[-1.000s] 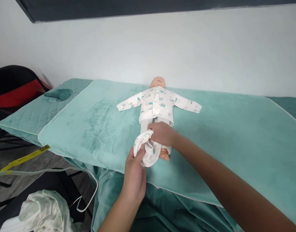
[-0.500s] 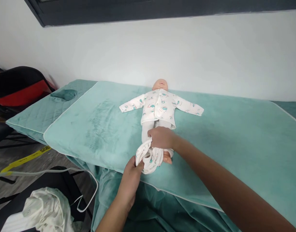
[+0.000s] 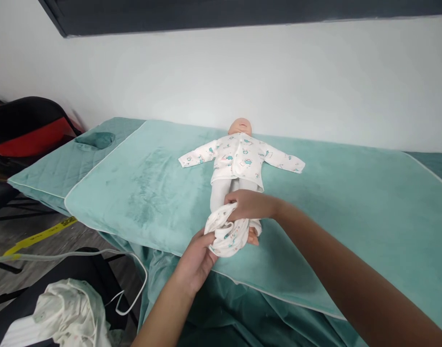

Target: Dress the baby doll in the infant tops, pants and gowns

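A baby doll (image 3: 240, 126) lies on its back on the green bed, arms spread out, in a white printed jacket (image 3: 238, 159). Its legs (image 3: 218, 193) look whitish grey. Around the doll's lower legs is a bunched pair of white printed baby pants (image 3: 231, 241); one bare foot (image 3: 253, 236) shows beside the cloth. My left hand (image 3: 197, 260) pinches the near left edge of the pants between thumb and fingers. My right hand (image 3: 248, 205) is closed on their upper edge, over the doll's shins. The other foot is hidden by the cloth.
The green bed cover (image 3: 163, 193) stretches to both sides, with a face hole (image 3: 95, 140) at the left end. A white wall stands behind. At lower left, a black chair (image 3: 94, 270) bears crumpled cloth (image 3: 71, 313), and a white cable (image 3: 98, 252) runs above it.
The pants have shifted slightly up and to the right, and their opening is spread wider. Both hands have moved a little with them; more of the left palm shows.
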### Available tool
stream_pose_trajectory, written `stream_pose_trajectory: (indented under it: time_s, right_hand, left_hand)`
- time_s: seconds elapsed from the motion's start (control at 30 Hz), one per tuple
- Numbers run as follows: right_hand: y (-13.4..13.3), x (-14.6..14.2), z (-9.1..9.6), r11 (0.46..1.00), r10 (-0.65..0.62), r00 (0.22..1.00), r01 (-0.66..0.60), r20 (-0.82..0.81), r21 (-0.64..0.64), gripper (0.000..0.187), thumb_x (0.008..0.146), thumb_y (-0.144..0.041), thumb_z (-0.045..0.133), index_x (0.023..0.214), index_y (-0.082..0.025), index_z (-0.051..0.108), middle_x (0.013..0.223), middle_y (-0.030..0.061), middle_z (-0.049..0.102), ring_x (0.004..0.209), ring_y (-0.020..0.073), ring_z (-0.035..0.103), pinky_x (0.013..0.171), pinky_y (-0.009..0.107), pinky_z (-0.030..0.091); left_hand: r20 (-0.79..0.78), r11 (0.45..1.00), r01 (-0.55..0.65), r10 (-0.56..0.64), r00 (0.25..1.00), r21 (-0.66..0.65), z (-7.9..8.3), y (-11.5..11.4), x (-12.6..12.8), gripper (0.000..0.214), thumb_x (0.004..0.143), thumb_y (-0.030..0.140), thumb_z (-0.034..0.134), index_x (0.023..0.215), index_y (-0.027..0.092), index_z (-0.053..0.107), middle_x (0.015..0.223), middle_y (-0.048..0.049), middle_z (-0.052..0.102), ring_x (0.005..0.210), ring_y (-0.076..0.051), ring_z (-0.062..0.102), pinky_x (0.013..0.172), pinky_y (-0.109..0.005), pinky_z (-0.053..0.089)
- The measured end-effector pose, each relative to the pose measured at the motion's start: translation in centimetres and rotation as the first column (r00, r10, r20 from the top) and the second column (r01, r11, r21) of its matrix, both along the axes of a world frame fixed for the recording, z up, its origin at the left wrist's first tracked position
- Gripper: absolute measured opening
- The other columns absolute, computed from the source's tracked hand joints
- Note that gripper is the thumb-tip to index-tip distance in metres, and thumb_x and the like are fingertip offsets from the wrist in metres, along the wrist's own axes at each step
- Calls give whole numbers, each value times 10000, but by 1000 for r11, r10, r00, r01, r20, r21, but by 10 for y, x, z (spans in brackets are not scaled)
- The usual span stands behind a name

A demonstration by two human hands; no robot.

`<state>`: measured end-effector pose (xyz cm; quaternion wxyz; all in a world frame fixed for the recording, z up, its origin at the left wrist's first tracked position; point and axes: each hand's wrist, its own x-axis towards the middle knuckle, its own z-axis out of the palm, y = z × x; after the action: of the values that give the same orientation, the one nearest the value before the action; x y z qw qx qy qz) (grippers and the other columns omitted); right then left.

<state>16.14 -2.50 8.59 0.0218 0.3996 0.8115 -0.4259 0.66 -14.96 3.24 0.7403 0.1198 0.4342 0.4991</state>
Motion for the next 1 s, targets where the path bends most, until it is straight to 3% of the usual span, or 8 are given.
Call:
stream_pose_trajectory:
  time_s: [0.17, 0.33, 0.5, 0.63, 0.73, 0.87, 1.0]
  right_hand:
    - [-2, 4, 13, 989, 140, 989, -137, 44, -48, 336, 672, -436, 709, 899, -199, 636, 913, 18, 664, 810, 191, 593, 618, 254, 372]
    - [-10, -4, 30, 971, 226, 962, -211, 152, -111, 306, 735, -369, 654, 961, -163, 649, 848, 44, 687, 703, 182, 615, 587, 266, 368]
    - [-14, -8, 29, 970, 243, 958, -236, 152, -63, 224, 694, -239, 678, 904, -168, 647, 806, 25, 700, 677, 172, 627, 577, 254, 379]
    - [-16, -8, 16, 984, 174, 976, -179, 128, 25, 174, 700, -202, 655, 869, -186, 618, 813, 22, 696, 715, 184, 624, 587, 256, 371]
    - [-16, -6, 5, 994, 63, 996, -68, 62, 87, 152, 710, -237, 644, 846, -198, 588, 853, 19, 688, 764, 193, 609, 584, 257, 355]
    - [-17, -4, -5, 992, -33, 999, 33, -1, 125, 118, 737, -236, 585, 850, -205, 570, 848, 6, 670, 763, 179, 586, 604, 260, 351]
    - [-23, -5, -9, 980, -102, 995, 104, -22, 171, 141, 706, -190, 564, 846, -208, 561, 822, -9, 650, 733, 164, 562, 594, 259, 325]
  left_hand:
    - [97, 997, -69, 65, 993, 41, -15, -5, 1, 587, 638, 77, 650, 1222, 133, 637, 1006, -93, 753, 944, -255, 700, 868, -341, 544]
    - [145, 994, -91, 81, 986, 59, -21, -8, 1, 691, 577, 22, 595, 1254, 161, 606, 1018, -67, 745, 944, -249, 690, 871, -345, 525]
    - [90, 991, -95, 86, 992, 98, -17, -8, -3, 552, 627, 77, 606, 1173, 157, 632, 965, -63, 728, 898, -225, 669, 814, -318, 504]
    - [-58, 978, -76, 89, 994, 193, -21, -6, -10, 328, 668, 133, 628, 995, 163, 641, 883, -29, 685, 822, -172, 620, 742, -269, 466]
    - [-269, 964, 21, 52, 962, 265, -24, -2, -21, 161, 680, 169, 659, 820, 175, 579, 750, 27, 605, 710, -116, 532, 662, -227, 411]
    - [-589, 919, 224, 11, 808, 324, -24, 12, -37, 139, 688, 168, 641, 783, 181, 540, 692, 56, 527, 666, -100, 464, 619, -214, 356]
    - [-729, 879, 248, 149, 668, 407, -30, 33, -47, 123, 705, 180, 605, 810, 188, 541, 714, 52, 523, 670, -107, 463, 631, -225, 361]
